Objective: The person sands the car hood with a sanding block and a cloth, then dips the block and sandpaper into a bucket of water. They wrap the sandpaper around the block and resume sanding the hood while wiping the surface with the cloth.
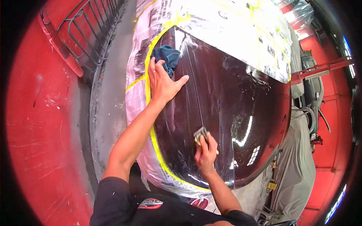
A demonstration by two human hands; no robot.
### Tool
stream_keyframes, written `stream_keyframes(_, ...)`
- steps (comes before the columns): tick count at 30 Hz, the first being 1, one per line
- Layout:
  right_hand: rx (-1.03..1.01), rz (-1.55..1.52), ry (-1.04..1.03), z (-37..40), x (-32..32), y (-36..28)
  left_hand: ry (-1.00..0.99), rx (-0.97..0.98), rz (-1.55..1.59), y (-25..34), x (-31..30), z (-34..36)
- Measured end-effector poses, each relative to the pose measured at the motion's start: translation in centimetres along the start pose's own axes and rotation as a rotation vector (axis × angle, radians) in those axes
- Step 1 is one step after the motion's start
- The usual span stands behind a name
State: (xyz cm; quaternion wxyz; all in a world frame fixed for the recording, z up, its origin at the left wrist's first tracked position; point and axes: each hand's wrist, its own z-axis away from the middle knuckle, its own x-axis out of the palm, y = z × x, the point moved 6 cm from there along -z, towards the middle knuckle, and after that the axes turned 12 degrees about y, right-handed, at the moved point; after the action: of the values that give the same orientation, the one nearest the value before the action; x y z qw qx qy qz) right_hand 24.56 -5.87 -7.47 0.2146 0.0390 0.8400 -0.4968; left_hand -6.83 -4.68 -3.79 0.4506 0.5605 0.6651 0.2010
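Note:
A dark, glossy car panel [218, 101], wet and streaked with whitish residue, lies in front of me. My left hand [164, 83] is on its far left part, fingertips gripping a crumpled dark blue cloth [167, 56], thumb spread out to the side. Lower down, near the middle of the panel, my right hand [206, 152] is closed around a small grey and yellowish sanding block [200, 135], pressed to the surface. Yellow masking tape [154, 141] runs along the panel's left edge. My fingers partly cover the cloth and the block.
Printed masking film [233, 34] covers the area beyond and left of the panel. A metal railing [88, 28] stands at the upper left beside a red surface [41, 124]. At right are a grey cover sheet [296, 169] and a red bar [320, 69]. A bucket [200, 203] shows below.

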Motion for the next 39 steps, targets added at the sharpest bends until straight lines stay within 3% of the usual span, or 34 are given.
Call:
stream_keyframes(1,-0.431,0.5,-0.062,1.5,-0.9,-1.4,-0.016,-0.008,-0.033,0.2,0.0,-0.1)
stream_keyframes(5,-0.619,0.394,0.083,-12.5,6.9,-2.6,-0.03,-0.021,-0.046,-0.1,0.3,0.0)
stream_keyframes(7,-0.623,0.393,0.119,-21.1,11.8,-3.6,0.044,0.042,-0.023,-0.5,0.7,-0.2)
stream_keyframes(9,-0.589,0.424,0.046,-24.3,13.7,-4.4,0.067,0.052,-0.011,-0.5,0.6,0.0)
stream_keyframes(11,-0.664,0.359,0.049,-20.0,10.3,-3.2,0.087,0.073,-0.006,-0.7,0.8,-0.1)
stream_keyframes(15,-0.517,0.412,-0.02,-4.4,0.5,-0.9,0.103,0.099,-0.029,-1.0,1.1,0.0)
stream_keyframes(17,-0.518,0.368,0.019,-5.7,1.4,-1.6,0.092,0.094,-0.029,-0.9,1.2,0.0)
stream_keyframes(23,-0.589,0.342,0.183,-24.5,13.4,-4.2,0.089,0.112,-0.006,-1.0,0.9,-0.2)
stream_keyframes(26,-0.652,0.304,0.106,-19.8,9.8,-3.5,0.066,0.082,0.017,-1.1,1.0,-0.2)
stream_keyframes(30,-0.529,0.451,0.048,-8.4,3.1,-0.9,0.099,0.117,-0.001,-0.9,1.0,-0.2)
stream_keyframes(33,-0.581,0.441,0.16,-15.0,6.4,-1.9,0.083,0.161,-0.003,-0.5,0.9,-0.2)
stream_keyframes(36,-0.489,0.455,0.157,-24.8,12.1,-3.3,0.077,0.291,0.034,0.6,0.1,0.1)
stream_keyframes(38,-0.419,0.468,0.117,-26.1,13.6,-2.9,0.056,0.423,0.04,2.2,-0.2,0.3)
stream_keyframes(39,-0.492,0.446,0.211,-25.7,13.6,-2.5,0.049,0.425,0.052,2.5,-0.5,0.4)
